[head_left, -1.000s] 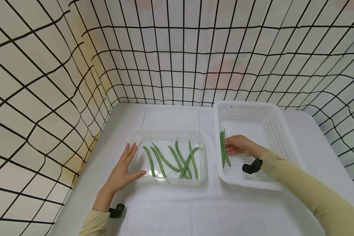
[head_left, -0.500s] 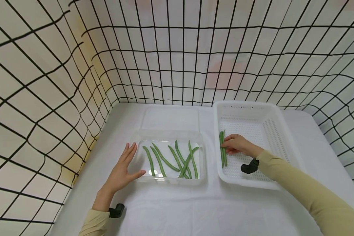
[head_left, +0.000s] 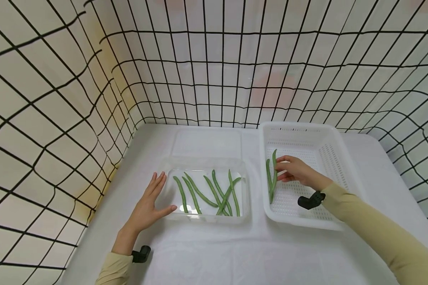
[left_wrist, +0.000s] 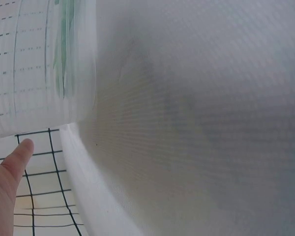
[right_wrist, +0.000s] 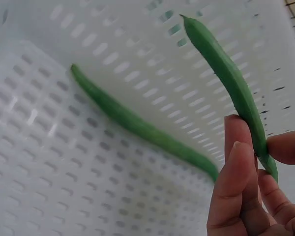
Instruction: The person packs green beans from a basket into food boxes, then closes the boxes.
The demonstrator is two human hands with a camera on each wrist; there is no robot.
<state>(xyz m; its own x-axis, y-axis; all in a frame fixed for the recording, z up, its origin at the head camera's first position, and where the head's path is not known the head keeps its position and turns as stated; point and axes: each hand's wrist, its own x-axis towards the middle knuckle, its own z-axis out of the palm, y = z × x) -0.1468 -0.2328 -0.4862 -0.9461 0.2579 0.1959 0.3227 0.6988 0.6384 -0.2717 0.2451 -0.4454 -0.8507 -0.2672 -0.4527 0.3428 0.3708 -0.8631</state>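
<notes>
In the head view my right hand [head_left: 295,171] pinches one green bean [head_left: 275,168] above the floor of the white perforated basket [head_left: 308,215]. The right wrist view shows that same bean [right_wrist: 231,81] between thumb and fingers, its pointed end sticking out. A second green bean [right_wrist: 142,129] lies loose along the basket's left side. My left hand [head_left: 146,209] has its fingers spread and stays at the left edge of a clear container [head_left: 247,198]. Several green beans [head_left: 199,190] lie inside that container, some crossing at its right. In the left wrist view a thumb [left_wrist: 20,156] shows beside the container wall.
A white cloth [head_left: 214,253] covers the table. Behind the clear container lies a flat transparent lid-like sheet [head_left: 207,143]. Black wire grid panels [head_left: 221,75] stand at the back and both sides.
My right hand touched the two beans at the basket's left side, then took one and lifted it slightly away to the right. The left hand has stayed in place.
</notes>
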